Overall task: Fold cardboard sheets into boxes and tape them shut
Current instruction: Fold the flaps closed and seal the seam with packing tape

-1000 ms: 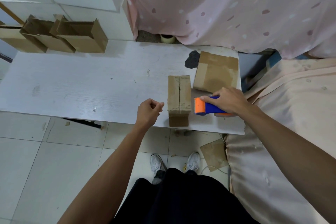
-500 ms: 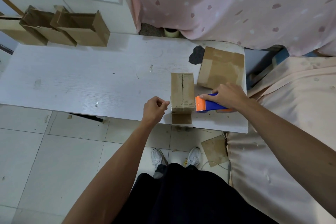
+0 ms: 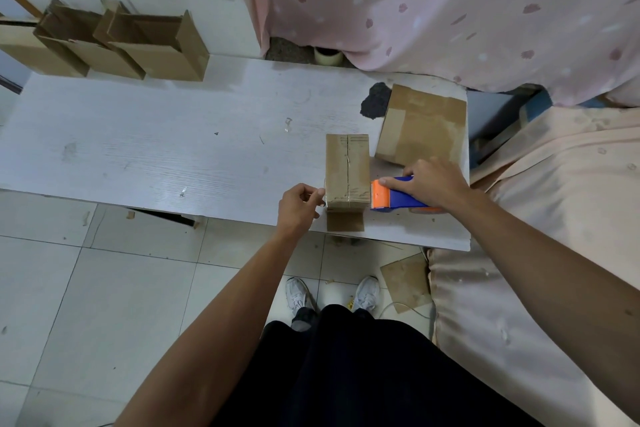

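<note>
1. The left grip [image 3: 299, 206] is curling its fingers and pinching the end of the clear tape [image 3: 343, 198], just beside the left edge of the box [image 3: 347, 166].
2. The right grip [image 3: 433, 184] is wrapping round the blue-and-orange tape dispenser [image 3: 398, 197], whose orange head is touching the box's right side.
3. The box is sitting near the front edge of the white surface [image 3: 173, 135], with a flap [image 3: 345, 222] lying flat toward the person.
4. A flat cardboard sheet [image 3: 420, 128] is lying just behind the right grip, and open boxes [image 3: 138, 45] are standing at the far left.
</note>
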